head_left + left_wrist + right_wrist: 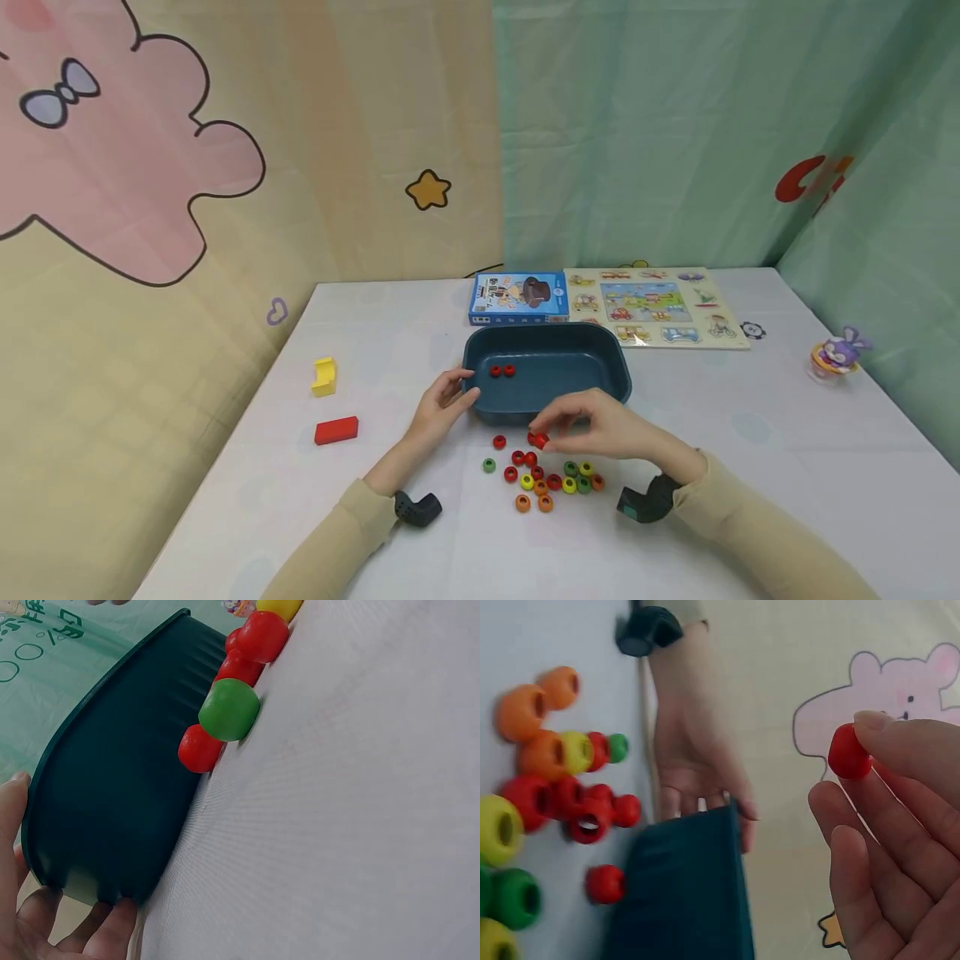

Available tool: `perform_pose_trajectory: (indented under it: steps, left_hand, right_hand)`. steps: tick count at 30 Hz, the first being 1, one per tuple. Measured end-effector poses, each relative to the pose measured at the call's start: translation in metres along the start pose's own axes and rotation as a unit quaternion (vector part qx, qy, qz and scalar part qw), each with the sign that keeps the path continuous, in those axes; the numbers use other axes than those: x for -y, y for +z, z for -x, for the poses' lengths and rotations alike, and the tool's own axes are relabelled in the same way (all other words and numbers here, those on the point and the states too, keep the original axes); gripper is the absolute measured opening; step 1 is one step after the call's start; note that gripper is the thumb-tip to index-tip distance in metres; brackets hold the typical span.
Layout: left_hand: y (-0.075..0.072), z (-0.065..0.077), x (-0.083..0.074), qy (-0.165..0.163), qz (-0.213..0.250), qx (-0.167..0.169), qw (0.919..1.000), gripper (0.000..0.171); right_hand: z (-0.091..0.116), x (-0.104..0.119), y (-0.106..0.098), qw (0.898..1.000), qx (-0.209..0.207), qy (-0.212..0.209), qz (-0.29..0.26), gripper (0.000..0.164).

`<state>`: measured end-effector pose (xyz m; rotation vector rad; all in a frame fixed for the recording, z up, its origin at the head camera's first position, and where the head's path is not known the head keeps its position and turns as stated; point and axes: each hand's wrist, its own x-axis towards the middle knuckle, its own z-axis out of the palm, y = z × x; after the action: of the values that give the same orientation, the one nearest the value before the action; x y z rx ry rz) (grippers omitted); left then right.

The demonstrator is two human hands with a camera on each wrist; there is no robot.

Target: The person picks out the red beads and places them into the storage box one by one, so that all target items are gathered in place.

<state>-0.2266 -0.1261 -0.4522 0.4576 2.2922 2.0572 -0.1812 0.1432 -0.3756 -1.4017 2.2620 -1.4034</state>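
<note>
My right hand (596, 423) pinches a red bead (850, 752) between thumb and fingertips, above the near side of a dark teal plastic bin (548, 411). The bead is round with a hole, like the others. At the bin's left end, my left hand (442, 410) grips it, thumb at the rim and fingertips against the outer wall, as the left wrist view shows. Inside the bin lie two red beads (502, 371). In front of it, several loose beads in red, a green bead (489, 465), yellow and orange are spread on the white table.
Behind the bin are a blue picture box (519, 298) and a wooden puzzle board (660, 307). On the left lie a yellow block (324, 377) and a red block (336, 430). A purple rabbit figure (840, 350) stands near the right edge.
</note>
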Motion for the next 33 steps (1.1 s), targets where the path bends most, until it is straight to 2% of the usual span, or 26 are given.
perform_pose_trajectory:
  steps: [2, 6, 8, 11, 15, 18, 23, 27, 33]
  left_hand:
    - [-0.001, -0.002, 0.007, -0.001, -0.003, -0.008, 1.0, 0.044]
    - [-0.001, -0.002, 0.013, -0.001, -0.007, -0.011, 0.9999, 0.043]
    - [-0.001, -0.003, 0.012, -0.006, -0.004, -0.009, 0.9999, 0.043]
    - [-0.002, -0.002, 0.007, -0.012, 0.003, -0.002, 0.9999, 0.043]
    - [0.0, 0.001, -0.008, -0.009, -0.001, 0.006, 0.9999, 0.042]
    - [0.002, 0.004, -0.016, -0.006, -0.012, 0.007, 0.9999, 0.041]
    - [0.003, 0.006, -0.018, 0.004, -0.02, 0.012, 0.9997, 0.041]
    - [0.003, 0.006, -0.018, 0.007, -0.022, 0.014, 0.9996, 0.044]
    - [0.003, 0.005, -0.017, 0.007, -0.012, 0.008, 0.9999, 0.043]
  right_hand:
    - [-0.014, 0.016, -0.013, 0.999, -0.009, -0.02, 0.024, 0.022]
    - [-0.043, 0.028, -0.036, 0.998, -0.02, 0.003, 0.054, 0.023]
    - [-0.056, 0.019, -0.046, 0.998, -0.022, 0.027, 0.06, 0.025]
    - [-0.074, -0.007, -0.056, 0.995, -0.025, 0.06, 0.071, 0.029]
    - [-0.091, -0.046, -0.061, 0.993, -0.017, 0.104, 0.059, 0.036]
    - [-0.097, -0.07, -0.059, 0.99, 0.001, 0.139, 0.028, 0.036]
    - [-0.097, -0.101, -0.056, 0.984, 0.024, 0.175, 0.013, 0.032]
    - [-0.096, -0.116, -0.053, 0.977, 0.046, 0.202, 0.042, 0.028]
    - [-0.096, -0.123, -0.048, 0.968, 0.08, 0.219, 0.087, 0.024]
